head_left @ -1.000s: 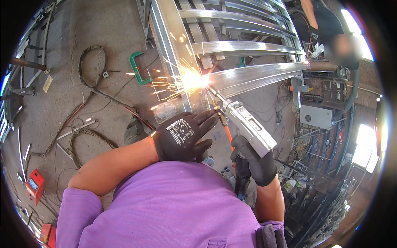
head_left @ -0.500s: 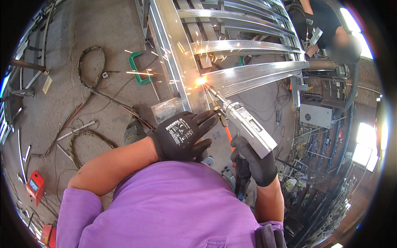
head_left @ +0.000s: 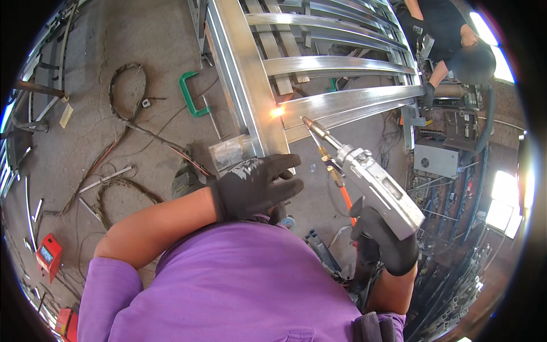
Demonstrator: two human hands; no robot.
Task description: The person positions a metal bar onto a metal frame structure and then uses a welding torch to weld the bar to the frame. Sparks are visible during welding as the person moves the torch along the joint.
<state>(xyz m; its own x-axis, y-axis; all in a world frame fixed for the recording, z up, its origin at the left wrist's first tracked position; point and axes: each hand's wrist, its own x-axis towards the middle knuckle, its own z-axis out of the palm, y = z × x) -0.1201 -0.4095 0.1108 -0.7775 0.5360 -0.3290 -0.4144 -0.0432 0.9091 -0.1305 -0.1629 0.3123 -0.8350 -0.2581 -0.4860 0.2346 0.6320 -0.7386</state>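
Observation:
My right hand (head_left: 390, 239), in a black glove, is wrapped round the grip of a silver handheld welding gun (head_left: 383, 188). Its copper-coloured nozzle points up and left, a little apart from the metal. A thin wire guide and an orange hose (head_left: 347, 198) run beside the gun. On the joint where a slatted metal frame's side beam (head_left: 248, 68) meets its nearest rail (head_left: 353, 102), a small spot (head_left: 277, 112) glows orange. My left hand (head_left: 256, 185), also gloved, has its fingers apart by the beam's near end; whether it touches the beam I cannot tell.
A green C-clamp (head_left: 185, 94) and looped cables (head_left: 125, 117) lie on the concrete floor at left. Red machines (head_left: 49, 257) stand at lower left. Beyond the frame's right end, another person's gloved hand (head_left: 428, 96) is at the rail. Metal stock fills the right side.
The welding gun has moved right and down, off the joint, in my right hand. The spray of sparks has stopped, leaving a glow. My left hand has turned slightly. The other person's arm has reached toward the rail.

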